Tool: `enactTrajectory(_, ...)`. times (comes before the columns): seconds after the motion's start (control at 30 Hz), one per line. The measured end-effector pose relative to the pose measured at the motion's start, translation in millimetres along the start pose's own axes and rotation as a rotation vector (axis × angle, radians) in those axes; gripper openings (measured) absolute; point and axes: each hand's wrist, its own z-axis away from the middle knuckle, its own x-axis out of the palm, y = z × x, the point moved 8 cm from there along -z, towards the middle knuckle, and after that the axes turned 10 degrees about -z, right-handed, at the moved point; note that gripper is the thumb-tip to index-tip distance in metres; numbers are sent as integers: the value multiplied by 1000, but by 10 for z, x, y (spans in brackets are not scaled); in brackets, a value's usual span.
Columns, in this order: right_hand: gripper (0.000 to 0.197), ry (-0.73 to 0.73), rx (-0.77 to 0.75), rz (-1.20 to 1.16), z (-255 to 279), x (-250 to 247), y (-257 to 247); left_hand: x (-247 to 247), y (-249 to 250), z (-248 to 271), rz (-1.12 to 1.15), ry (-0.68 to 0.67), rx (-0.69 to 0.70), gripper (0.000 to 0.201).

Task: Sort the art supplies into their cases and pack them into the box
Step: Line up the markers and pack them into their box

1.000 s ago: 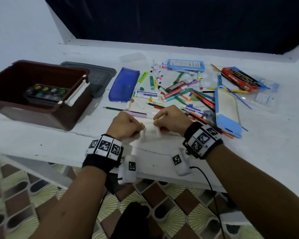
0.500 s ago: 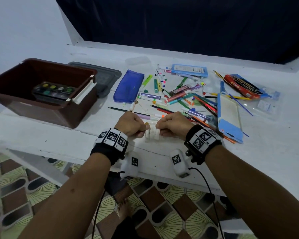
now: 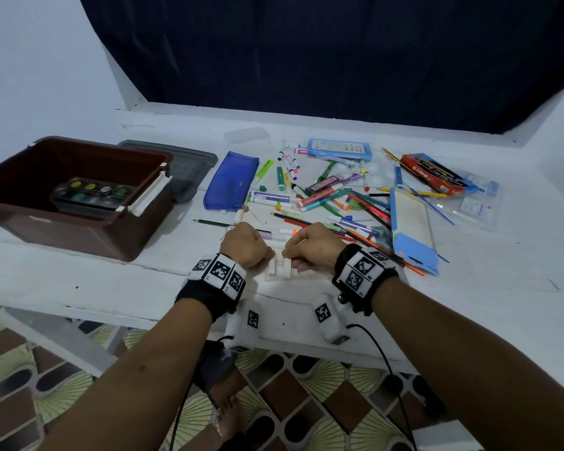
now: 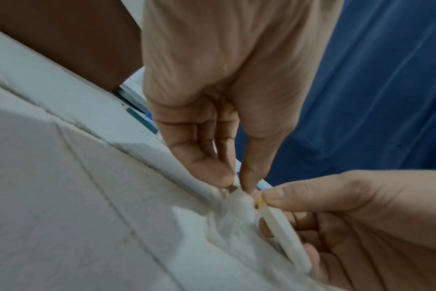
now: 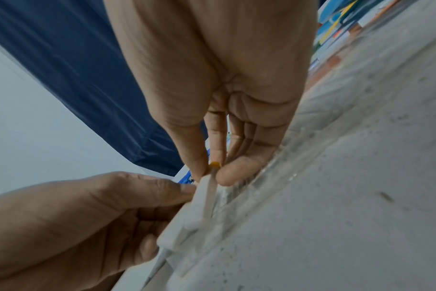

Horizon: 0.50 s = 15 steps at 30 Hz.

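Both hands meet near the table's front edge over a small clear plastic holder (image 3: 282, 271) with short white markers (image 3: 280, 265) in it. My left hand (image 3: 267, 255) pinches the holder's crumpled end (image 4: 236, 204) between thumb and forefinger. My right hand (image 3: 290, 255) pinches a flat white marker with a yellow tip (image 5: 209, 189), which stands tilted against the holder. The brown box (image 3: 137, 236) stands at the left with a paint palette (image 3: 92, 193) inside. A heap of loose markers and pencils (image 3: 323, 196) lies behind the hands.
A grey lid (image 3: 189, 167) lies behind the box, with a blue zip pouch (image 3: 230, 180) beside it. An open light-blue case (image 3: 411, 222) lies to the right, a blue flat case (image 3: 339, 149) at the back, and a red pack (image 3: 437, 174) on clear plastic at far right.
The two hands have drawn closer together around the white markers and the holder, a little nearer the table's front edge. The grips look the same.
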Motion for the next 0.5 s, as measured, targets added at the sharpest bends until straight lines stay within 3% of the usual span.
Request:
enactTrajectory(0.27, 12, 50, -34, -30, -22, -87, -94, 9, 3, -5, 43, -49, 56, 12)
enactTrajectory(0.5, 20, 45, -55, 50, -26, 35, -138, 44, 7, -16, -3, -95, 106, 37)
